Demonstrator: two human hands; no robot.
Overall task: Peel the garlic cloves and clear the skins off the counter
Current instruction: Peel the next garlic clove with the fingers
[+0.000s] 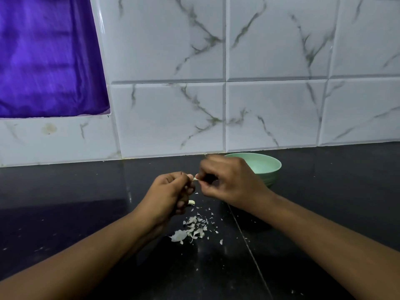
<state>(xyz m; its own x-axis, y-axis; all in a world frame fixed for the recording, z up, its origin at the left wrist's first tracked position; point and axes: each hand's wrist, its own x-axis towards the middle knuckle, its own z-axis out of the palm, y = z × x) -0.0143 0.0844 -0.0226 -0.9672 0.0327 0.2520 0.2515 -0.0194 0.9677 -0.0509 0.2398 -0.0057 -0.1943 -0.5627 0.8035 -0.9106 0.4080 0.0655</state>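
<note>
My left hand [171, 193] is curled around a garlic clove, of which only a small white tip [195, 179] shows between the two hands. My right hand [227, 180] pinches that white bit at its fingertips, right against the left thumb. A second clove [191, 202] peeks out just below my left fingers; whether it lies on the counter or in the hand I cannot tell. A pile of white garlic skins [190, 230] lies scattered on the black counter [86, 202] under and in front of my hands.
A pale green bowl [267, 166] stands on the counter behind my right hand, close to the marble-patterned tiled wall [270, 105]. A purple cloth [47, 61] hangs at the upper left. A seam runs across the counter to the right of the skins.
</note>
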